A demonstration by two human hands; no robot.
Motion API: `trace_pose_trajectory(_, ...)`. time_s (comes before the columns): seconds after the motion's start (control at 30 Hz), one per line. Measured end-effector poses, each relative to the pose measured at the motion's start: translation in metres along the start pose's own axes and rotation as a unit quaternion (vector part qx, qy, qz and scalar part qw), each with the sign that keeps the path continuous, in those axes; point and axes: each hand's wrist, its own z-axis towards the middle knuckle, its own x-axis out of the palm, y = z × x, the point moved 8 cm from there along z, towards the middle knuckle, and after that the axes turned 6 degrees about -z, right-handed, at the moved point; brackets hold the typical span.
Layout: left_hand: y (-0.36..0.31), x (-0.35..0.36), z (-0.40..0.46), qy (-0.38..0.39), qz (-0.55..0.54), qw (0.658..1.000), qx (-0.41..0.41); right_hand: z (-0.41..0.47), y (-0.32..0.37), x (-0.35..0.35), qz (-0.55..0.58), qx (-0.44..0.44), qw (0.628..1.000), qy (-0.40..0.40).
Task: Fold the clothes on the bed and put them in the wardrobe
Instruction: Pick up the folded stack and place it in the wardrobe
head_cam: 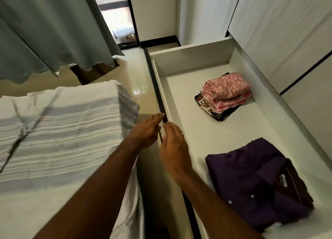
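Observation:
A white wardrobe drawer (190, 55) stands pulled out on the right. Inside it lie a folded purple shirt (251, 181) near me and a folded stack of pink patterned clothes (226, 93) farther back. My left hand (145, 129) and my right hand (174, 145) are side by side at the drawer's dark front edge (156, 88), fingers extended and relaxed. Neither hand holds any cloth. On the left, the bed (59, 131) is covered by a white sheet with grey stripes.
A grey-green curtain (50, 30) hangs at the upper left over the bed's far end. A narrow strip of shiny floor (138, 80) runs between bed and drawer. White wardrobe doors (287, 32) rise on the right. A doorway (116, 23) opens at the back.

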Motion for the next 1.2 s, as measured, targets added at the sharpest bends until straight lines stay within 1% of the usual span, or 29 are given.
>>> trace_pose_trajectory(0.07,0.032,0.017,-0.022,0.046,0.034,0.998,-0.007,-0.024,0.027,0.027,-0.023,-0.008,0.999,0.027)
trace_pose_trajectory(0.1,0.045,0.026,-0.029,0.075,0.061,0.995,-0.013,-0.032,0.029,0.044,-0.025,0.009,0.998,0.055)
trace_pose_trajectory(0.13,0.052,0.034,-0.032,0.102,0.084,0.991,-0.017,-0.038,0.023,0.062,-0.031,0.038,0.995,0.086)
trace_pose_trajectory(0.2,0.057,0.044,-0.036,0.136,0.125,0.983,-0.001,-0.045,0.003,0.096,-0.086,0.092,0.981,0.145)
trace_pose_trajectory(0.23,0.057,0.052,-0.036,0.151,0.148,0.977,0.015,-0.045,-0.01,0.111,-0.127,0.105,0.971,0.171)
trace_pose_trajectory(0.3,0.06,0.065,-0.03,0.154,0.189,0.969,0.038,-0.045,-0.032,0.131,-0.213,0.098,0.949,0.21)
trace_pose_trajectory(0.37,0.071,0.074,-0.013,0.121,0.211,0.969,0.051,-0.037,-0.047,0.142,-0.282,0.072,0.934,0.208)
trace_pose_trajectory(0.4,0.072,0.077,-0.003,0.109,0.22,0.967,0.061,-0.031,-0.052,0.146,-0.298,0.058,0.931,0.204)
trace_pose_trajectory(0.47,0.075,0.089,0.005,0.12,0.249,0.958,0.081,-0.028,-0.059,0.157,-0.303,0.04,0.929,0.207)
trace_pose_trajectory(0.53,0.079,0.099,0.009,0.133,0.261,0.952,0.089,-0.026,-0.067,0.164,-0.286,0.051,0.935,0.203)
trace_pose_trajectory(0.63,0.082,0.097,0.014,0.139,0.28,0.945,0.096,-0.022,-0.074,0.17,-0.222,0.094,0.953,0.185)
trace_pose_trajectory(0.7,0.077,0.096,0.018,0.15,0.308,0.933,0.112,-0.018,-0.08,0.168,-0.187,0.132,0.958,0.173)
trace_pose_trajectory(0.77,0.068,0.095,0.025,0.159,0.338,0.918,0.132,-0.013,-0.088,0.162,-0.17,0.161,0.96,0.154)
trace_pose_trajectory(0.87,0.05,0.094,0.04,0.176,0.364,0.901,0.155,-0.005,-0.1,0.145,-0.18,0.185,0.958,0.126)
trace_pose_trajectory(1.03,0.003,0.104,0.069,0.193,0.368,0.892,0.179,0.012,-0.134,0.119,-0.24,0.207,0.936,0.15)
trace_pose_trajectory(1.2,-0.054,0.113,0.105,0.218,0.381,0.872,0.216,0.024,-0.168,0.084,-0.251,0.236,0.932,0.117)
